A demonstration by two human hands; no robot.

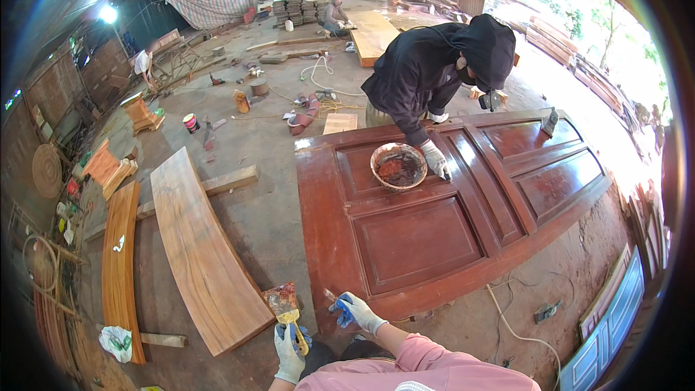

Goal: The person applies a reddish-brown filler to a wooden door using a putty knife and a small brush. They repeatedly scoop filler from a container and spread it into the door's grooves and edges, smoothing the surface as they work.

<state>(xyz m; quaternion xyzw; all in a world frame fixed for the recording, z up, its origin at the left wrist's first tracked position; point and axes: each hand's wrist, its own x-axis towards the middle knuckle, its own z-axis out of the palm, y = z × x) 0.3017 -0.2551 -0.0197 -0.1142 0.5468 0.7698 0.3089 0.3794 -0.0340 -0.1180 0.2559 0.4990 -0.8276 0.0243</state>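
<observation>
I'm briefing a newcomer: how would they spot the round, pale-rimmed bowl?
Find the large red-brown panelled wooden door in the middle. On its left half, toward the far edge, the round, pale-rimmed bowl sits beside a co-worker's white-gloved hand. It is the only open container there, with dark red-brown contents.

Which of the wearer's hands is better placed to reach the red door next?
Probably the right hand: it's close to the door; the left hand, holding a yellow-handled tool, is farther.

Panelled door [420, 239]: was wood, glossy, smooth. Wide plank [199, 246]: was smooth wood, grain visible. Left glove [289, 363]: was matt cloth.
</observation>
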